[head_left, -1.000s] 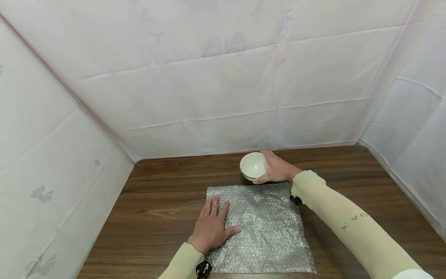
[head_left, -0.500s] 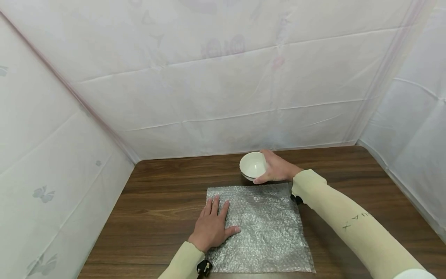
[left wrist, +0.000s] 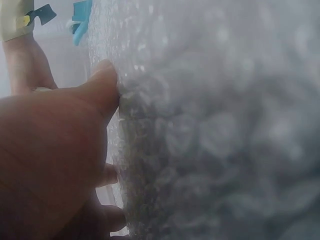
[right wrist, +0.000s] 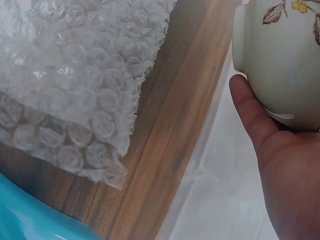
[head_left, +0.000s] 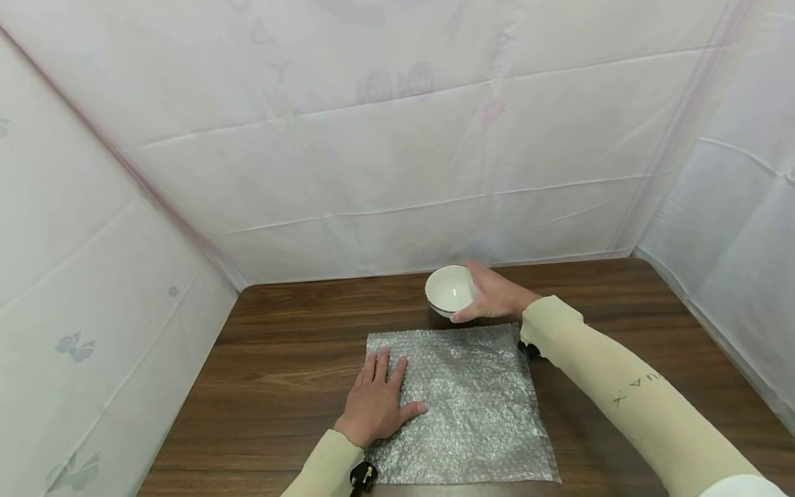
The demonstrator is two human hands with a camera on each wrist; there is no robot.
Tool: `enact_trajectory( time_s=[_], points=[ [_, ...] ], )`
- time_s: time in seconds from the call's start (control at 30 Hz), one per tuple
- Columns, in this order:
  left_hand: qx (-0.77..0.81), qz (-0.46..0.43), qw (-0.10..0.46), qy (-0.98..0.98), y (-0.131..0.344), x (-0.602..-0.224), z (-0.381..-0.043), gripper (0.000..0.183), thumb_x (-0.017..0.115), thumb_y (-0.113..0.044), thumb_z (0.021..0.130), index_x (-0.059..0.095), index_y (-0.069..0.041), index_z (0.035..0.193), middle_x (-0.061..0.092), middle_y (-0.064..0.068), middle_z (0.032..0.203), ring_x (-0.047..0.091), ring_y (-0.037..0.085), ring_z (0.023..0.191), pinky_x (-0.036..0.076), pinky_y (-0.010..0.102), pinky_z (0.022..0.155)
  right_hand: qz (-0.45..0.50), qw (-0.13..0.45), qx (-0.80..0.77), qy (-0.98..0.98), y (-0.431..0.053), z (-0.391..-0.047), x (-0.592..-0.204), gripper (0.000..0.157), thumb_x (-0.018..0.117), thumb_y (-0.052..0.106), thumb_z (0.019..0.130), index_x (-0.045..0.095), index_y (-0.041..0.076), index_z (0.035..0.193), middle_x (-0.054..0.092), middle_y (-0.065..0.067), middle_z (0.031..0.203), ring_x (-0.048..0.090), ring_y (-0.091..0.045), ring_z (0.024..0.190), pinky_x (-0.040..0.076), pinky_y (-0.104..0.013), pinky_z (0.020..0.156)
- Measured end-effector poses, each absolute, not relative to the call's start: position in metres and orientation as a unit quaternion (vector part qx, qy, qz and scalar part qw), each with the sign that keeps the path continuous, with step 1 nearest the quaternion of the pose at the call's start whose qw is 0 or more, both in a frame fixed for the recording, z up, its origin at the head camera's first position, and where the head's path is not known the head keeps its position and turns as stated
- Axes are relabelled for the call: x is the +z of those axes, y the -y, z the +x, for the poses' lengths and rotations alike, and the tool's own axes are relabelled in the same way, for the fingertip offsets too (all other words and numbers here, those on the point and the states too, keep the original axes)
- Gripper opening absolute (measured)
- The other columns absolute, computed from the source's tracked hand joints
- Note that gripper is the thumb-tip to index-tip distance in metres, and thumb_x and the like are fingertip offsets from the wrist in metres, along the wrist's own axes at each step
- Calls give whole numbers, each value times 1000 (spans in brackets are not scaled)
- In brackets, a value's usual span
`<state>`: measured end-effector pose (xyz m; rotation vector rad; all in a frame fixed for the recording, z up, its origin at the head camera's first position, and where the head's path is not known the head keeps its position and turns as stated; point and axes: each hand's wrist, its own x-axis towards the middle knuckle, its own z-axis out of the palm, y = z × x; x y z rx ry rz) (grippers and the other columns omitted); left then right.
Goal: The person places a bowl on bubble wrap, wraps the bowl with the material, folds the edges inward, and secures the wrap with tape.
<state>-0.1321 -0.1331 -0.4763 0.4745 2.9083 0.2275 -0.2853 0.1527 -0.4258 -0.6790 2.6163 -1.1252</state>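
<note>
Holding the bowl (head_left: 447, 290) in the head view, the right hand (head_left: 495, 293) has its fingers clamped on one side, near the back edge of the bench (head_left: 279, 373). The bowl looks hard and shiny, so it may slip and could break; its round side seems a good place to grip. The left hand (head_left: 374, 411) lies on the wrap (head_left: 472, 414), fingers apart.

In the left wrist view, the wrap is see-through and bumpy, likely light and soft.

In the right wrist view, the bowl has brown leaves (right wrist: 272, 14) and yellow berries (right wrist: 300, 6).
</note>
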Motion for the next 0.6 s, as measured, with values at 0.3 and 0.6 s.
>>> enact_trajectory(
  time_s=[0.3,0.6],
  points=[
    [78,157,91,-980,134,-477,-132,87,63,-64,96,41,-10,160,27,28,169,26,50,157,35,61,122,-233,105,-375,-891,-154,-286,-419,111,95,37,74,31,2,157,44,-21,148,55,-38,129,50,-57,106],
    [77,160,84,-981,135,-477,-133,86,63,-64,96,42,-9,160,29,29,168,28,51,156,36,62,121,-234,99,-377,-891,-155,-286,-414,112,95,37,72,31,3,157,44,-21,148,55,-37,129,50,-58,106]
  ],
)
